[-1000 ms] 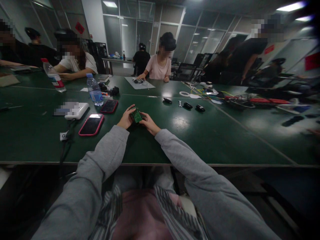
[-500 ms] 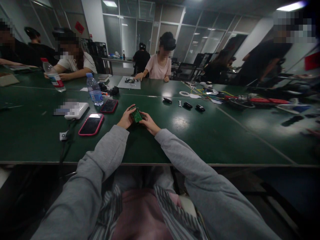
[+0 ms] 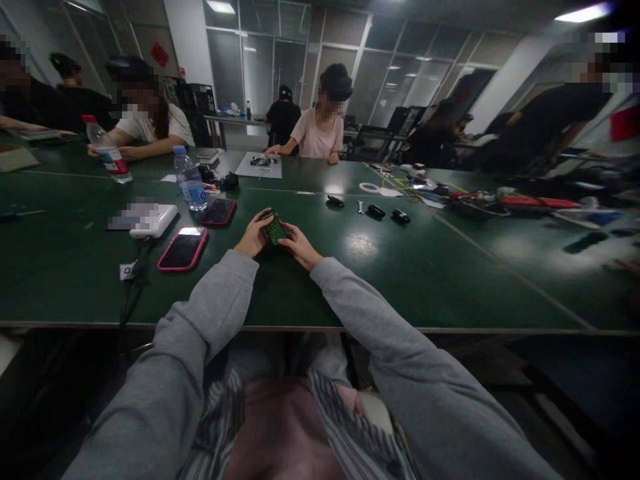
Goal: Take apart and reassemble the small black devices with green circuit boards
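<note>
Between my two hands is a small green circuit board (image 3: 275,231), held tilted just above the green tabletop (image 3: 300,303). My left hand (image 3: 254,235) grips its left side, thumb across the upper edge. On the lower right side, my right hand (image 3: 299,245) pinches it with thumb and fingers. The fingers behind the board are hidden. Left of my hands lie a phone in a pink case (image 3: 183,249) and a second phone with a red edge (image 3: 219,212).
A white box-shaped device (image 3: 154,221) with a cable stands at left, near two water bottles (image 3: 190,180) (image 3: 111,157). Several black parts (image 3: 375,211) and a small wrench (image 3: 360,207) lie right of centre. Wires and tools (image 3: 480,199) spread farther right. Across the table a person (image 3: 320,130) sits.
The circuit board has turned slightly in my hands, which stay in nearly the same place. Across the table, the seated person's hand has shifted toward the parts on the grey mat.
</note>
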Tool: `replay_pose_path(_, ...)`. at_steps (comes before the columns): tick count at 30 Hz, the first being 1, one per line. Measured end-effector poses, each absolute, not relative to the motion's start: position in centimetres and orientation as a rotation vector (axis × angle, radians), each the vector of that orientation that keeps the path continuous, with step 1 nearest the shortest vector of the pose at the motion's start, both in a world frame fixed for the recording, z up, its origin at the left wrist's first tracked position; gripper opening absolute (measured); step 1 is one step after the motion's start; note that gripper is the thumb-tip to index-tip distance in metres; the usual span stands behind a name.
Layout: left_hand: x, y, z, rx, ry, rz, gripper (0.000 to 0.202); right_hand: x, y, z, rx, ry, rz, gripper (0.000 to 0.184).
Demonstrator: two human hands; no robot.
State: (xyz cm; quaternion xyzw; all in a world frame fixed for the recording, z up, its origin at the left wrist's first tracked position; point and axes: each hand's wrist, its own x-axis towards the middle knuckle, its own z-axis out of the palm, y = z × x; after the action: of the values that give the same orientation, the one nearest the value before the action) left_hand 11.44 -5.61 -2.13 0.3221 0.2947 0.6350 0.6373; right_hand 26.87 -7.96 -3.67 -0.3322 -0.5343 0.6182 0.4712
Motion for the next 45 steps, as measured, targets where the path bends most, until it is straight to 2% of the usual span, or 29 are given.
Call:
replay_pose_path(11,11.0,-6.1,-1.6,0.773,0.661,1.377,0.053,27.0,-7.8,-3.5,-0.857,-1.224,1.547,0.071)
replay_pose_path(28,11.2,-5.7,-1.9,0.748,0.661,1.4,0.046,26.9,-8.0,-3.3,-0.907,-1.292,1.502,0.069)
replay_pose_path(32,11.7,-6.2,-1.5,0.715,0.663,1.402,0.043,26.8,-7.6,-3.8,-0.91,-1.399,1.303,0.069)
replay_pose_path(37,12.8,-6.6,-1.6,0.675,0.731,1.284,0.035,27.3,-8.0,-3.6,-0.946,-1.63,0.729,0.067)
replay_pose_path(40,13.5,-6.6,-1.9,0.701,0.701,1.273,0.047,27.2,-8.7,-3.3,-0.936,-1.785,0.53,0.068)
replay_pose_path(45,13.5,-6.2,-2.5,0.684,0.744,1.297,0.066,26.4,-9.2,-3.3,-0.872,-1.944,0.445,0.075)
